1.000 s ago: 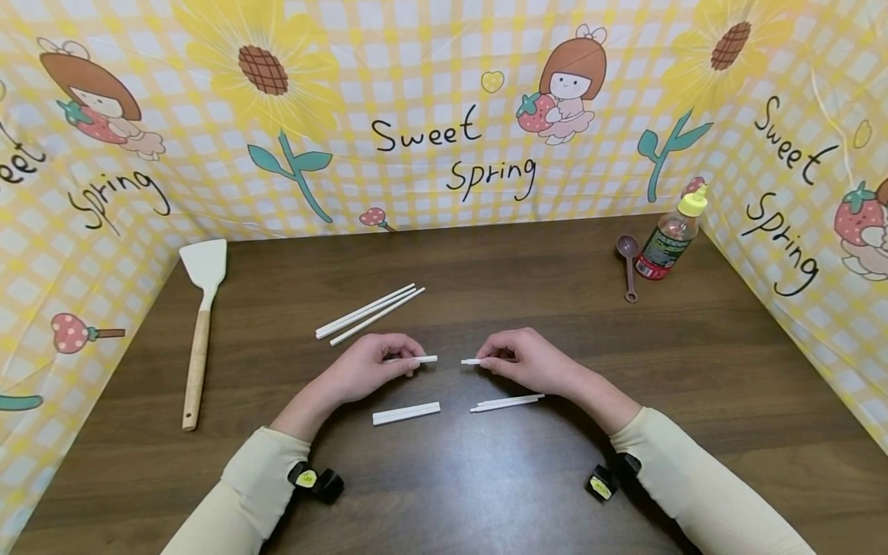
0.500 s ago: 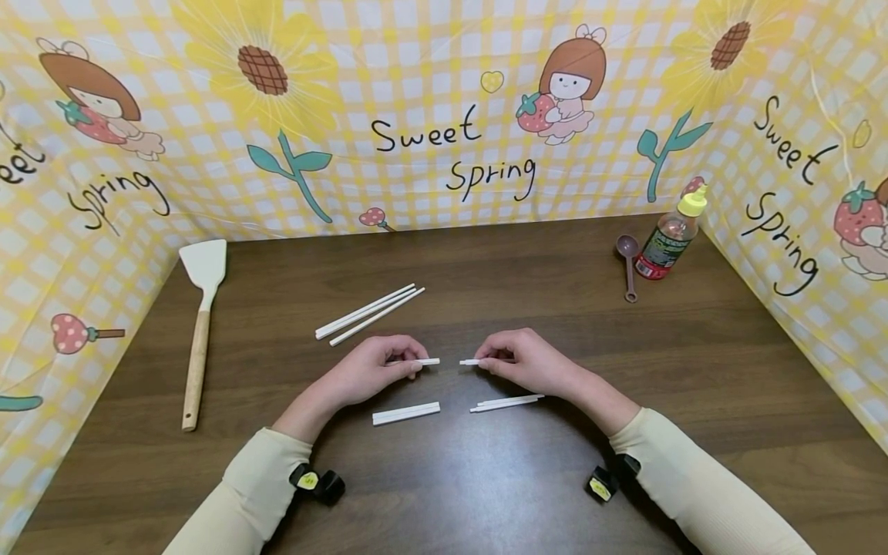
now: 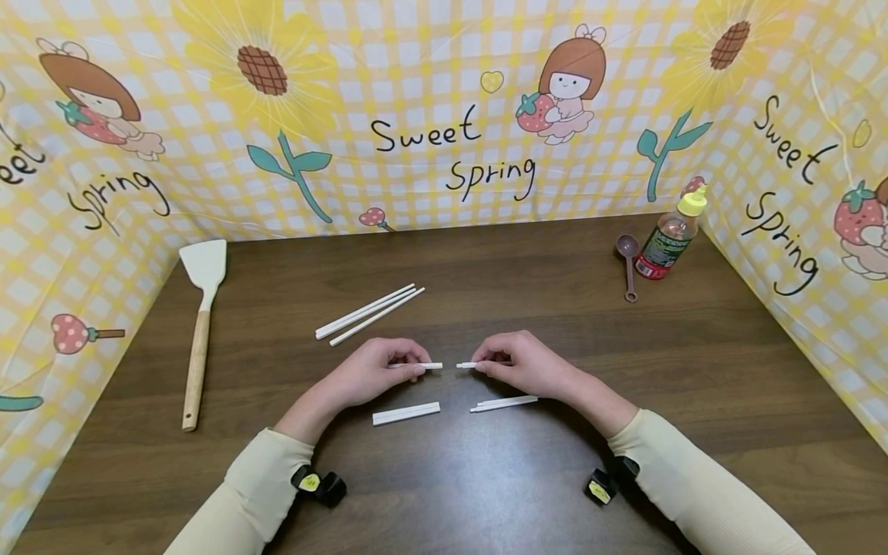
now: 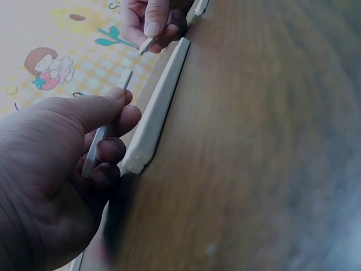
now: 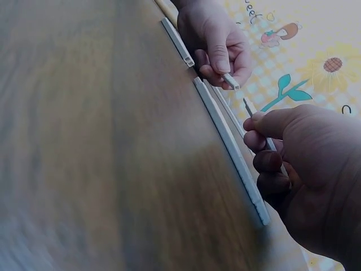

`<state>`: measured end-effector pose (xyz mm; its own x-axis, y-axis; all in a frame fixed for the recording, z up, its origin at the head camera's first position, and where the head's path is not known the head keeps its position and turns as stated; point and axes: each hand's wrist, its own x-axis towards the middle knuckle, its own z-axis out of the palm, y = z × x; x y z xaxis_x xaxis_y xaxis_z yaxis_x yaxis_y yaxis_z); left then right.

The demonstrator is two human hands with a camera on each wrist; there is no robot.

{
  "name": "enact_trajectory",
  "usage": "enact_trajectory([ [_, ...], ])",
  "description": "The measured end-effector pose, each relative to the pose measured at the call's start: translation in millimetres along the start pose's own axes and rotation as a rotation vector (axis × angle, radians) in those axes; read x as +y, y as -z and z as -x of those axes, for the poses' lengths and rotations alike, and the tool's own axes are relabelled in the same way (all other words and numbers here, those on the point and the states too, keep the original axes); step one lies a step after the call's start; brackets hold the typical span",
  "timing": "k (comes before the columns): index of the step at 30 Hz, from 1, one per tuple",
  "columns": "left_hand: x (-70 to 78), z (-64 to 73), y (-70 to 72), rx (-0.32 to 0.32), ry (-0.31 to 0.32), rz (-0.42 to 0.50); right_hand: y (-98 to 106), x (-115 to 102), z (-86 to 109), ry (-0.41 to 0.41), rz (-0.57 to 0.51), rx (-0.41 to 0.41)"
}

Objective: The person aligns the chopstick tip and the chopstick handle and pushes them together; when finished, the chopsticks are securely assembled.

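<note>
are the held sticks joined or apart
Apart: a gap separates the left stick in the left hand from the right stick in the right hand.

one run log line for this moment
left hand: pinches hollow-ended white stick | right hand: pinches thin-tipped white stick | held sticks: apart | other white sticks: on table

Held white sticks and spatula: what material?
Left-held stick and right-held stick: probably plastic, matte white; the left one's end looks hollow. Spatula handle: likely wood, matte tan. Spatula head: smooth opaque white, silicone or plastic.
</note>
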<state>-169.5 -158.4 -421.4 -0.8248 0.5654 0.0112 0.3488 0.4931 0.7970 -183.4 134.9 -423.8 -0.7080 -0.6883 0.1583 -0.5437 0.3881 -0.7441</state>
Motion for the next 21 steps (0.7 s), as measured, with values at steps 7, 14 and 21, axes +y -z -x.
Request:
enact_trajectory([
  [7,2.6,-0.5,-1.0,-0.012,0.004,-0.028,-0.8,-0.8,-0.2,-0.02,0.004,-0.013],
  [14,2.1,-1.4,-2.7,-0.004,-0.01,-0.05,-1.6,-2.1,-0.3,-0.007,0.016,-0.001],
  [21,4.1,-2.1,-5.8,-0.005,-0.015,-0.035,-4.5,-2.0,-0.6,-0.01,0.014,0.002],
])
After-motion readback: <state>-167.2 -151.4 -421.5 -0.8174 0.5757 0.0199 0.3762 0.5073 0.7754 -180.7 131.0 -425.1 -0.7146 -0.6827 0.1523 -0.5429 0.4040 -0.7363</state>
